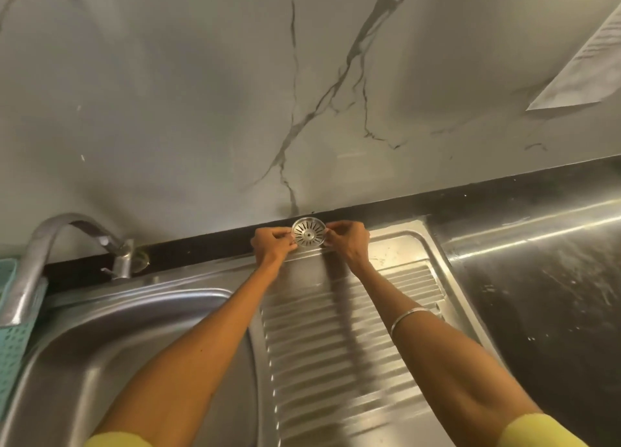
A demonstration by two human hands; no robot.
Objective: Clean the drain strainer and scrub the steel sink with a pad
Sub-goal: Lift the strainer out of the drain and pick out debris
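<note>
Two hands hold one drain strainer (308,232) between them, upright on its edge at the far end of the ribbed drainboard (339,329), close against the dark strip (201,250) at the foot of the marble-veined wall (235,93). The left hand (273,245) pinches the strainer's left rim with curled fingertips; the right hand (347,241) pinches the right rim the same way, fingers bent in tight, so neither grip is wider than the thin metal edge it takes. The strainer's slotted face, with its round centre boss, is turned toward the camera. Whether its lower edge touches the steel beneath cannot be told.

Both forearms reach out from the bottom of the view across the drainboard, with yellow sleeves (544,430) at the lower edge and a thin bangle (408,319) on the right forearm. The steel sink (100,345) lies to the left of the drainboard, its bowl curving under the left forearm. A steel tap (43,245) arches over the bowl's far left corner, its base standing on the sink's back ledge. A pale blue perforated basket (13,339) hangs at the left edge, partly behind the spout. To the right of the drainboard runs a scuffed steel counter (537,278). High on the right, a sheet of white paper (584,60) is on the wall.
</note>
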